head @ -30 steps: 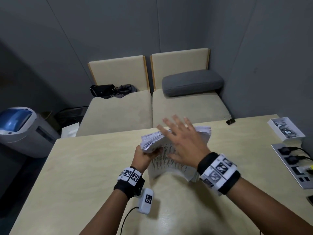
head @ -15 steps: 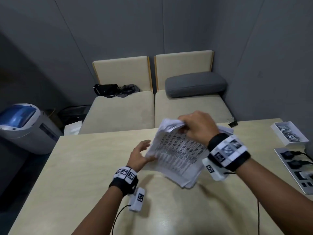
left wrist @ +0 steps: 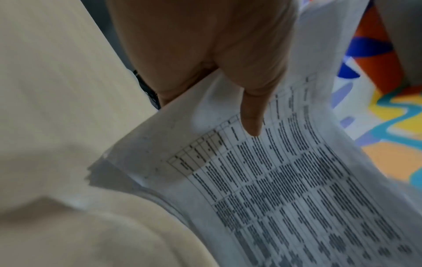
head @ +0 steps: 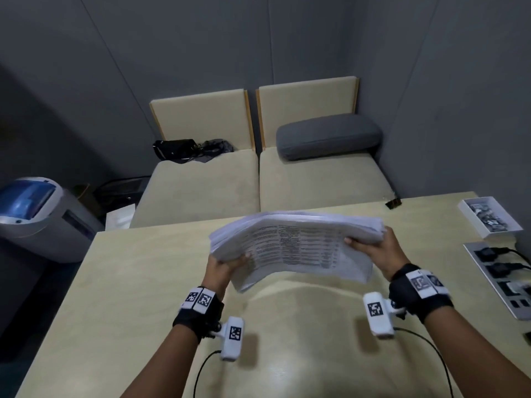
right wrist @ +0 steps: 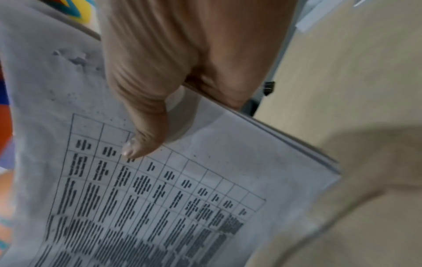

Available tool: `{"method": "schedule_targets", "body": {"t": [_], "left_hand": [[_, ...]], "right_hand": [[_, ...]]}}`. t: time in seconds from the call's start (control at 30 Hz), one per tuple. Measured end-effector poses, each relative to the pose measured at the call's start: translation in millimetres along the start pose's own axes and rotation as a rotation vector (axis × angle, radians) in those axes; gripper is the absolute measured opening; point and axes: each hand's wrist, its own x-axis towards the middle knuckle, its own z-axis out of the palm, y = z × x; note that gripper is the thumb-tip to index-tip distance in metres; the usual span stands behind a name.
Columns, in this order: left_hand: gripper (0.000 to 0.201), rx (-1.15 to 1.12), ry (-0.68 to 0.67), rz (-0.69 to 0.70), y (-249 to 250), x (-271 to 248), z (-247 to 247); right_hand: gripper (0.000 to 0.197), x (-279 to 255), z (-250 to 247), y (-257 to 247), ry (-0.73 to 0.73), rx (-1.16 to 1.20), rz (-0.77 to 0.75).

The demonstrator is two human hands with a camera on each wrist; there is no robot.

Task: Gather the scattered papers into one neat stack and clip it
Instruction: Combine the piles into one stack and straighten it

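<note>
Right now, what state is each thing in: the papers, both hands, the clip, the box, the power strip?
Paper stack: gathered, held above the table, edges uneven, unclipped.
Left hand: grips the stack's left end, thumb on top.
Right hand: grips the right end, thumb on top.
Binder clip: lying unused at the table's far edge.
White box: open.
Power strip: plugs inserted.

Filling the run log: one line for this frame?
left hand: grips paper stack | right hand: grips stack | stack: off table | binder clip: untouched
</note>
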Motion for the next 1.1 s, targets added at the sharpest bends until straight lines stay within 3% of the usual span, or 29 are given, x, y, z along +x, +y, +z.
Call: {"method": "schedule_targets", "body": {"t": [0.07,0.17,0.3,0.4,0.5,0.63,0.73,0.87,1.1], "left_hand": [[0.038,0.082,0.040,-0.039,-18,1,1],[0.036,0.220,0.000,-0.141,-46,-4,-1],[0.046,0.234,-0.030,-0.159,-55,-13,-4],[0.049,0.134,-0.014,-0.130,-40,-16,-4],[0.055,0.052,-0.012,-0.011,-16,-15,-3],[0.034,0.007,0.065,0.016,-4,-14,12],[0.037,0.046,0.225,-0.013,-4,-12,23],[0.031,0.098,0.266,0.007,-9,-9,20],[0.025,0.270,0.312,0.108,-13,-7,13]], "right_hand": [[0.036,-11,6,26,-0.023,-0.041,0.048],[0.045,-28,17,55,-0.055,-0.050,0.147],[0.043,-43,18,74,-0.009,0.003,0.225],[0.044,-41,16,70,0.013,0.016,0.228],[0.044,-39,19,59,0.053,0.116,0.240],[0.044,-38,26,58,0.077,0.182,0.242],[0.036,-37,32,54,0.118,0.234,0.229],[0.006,-36,33,45,0.223,0.363,0.235],[0.009,-24,35,41,0.350,0.258,0.227]]}}
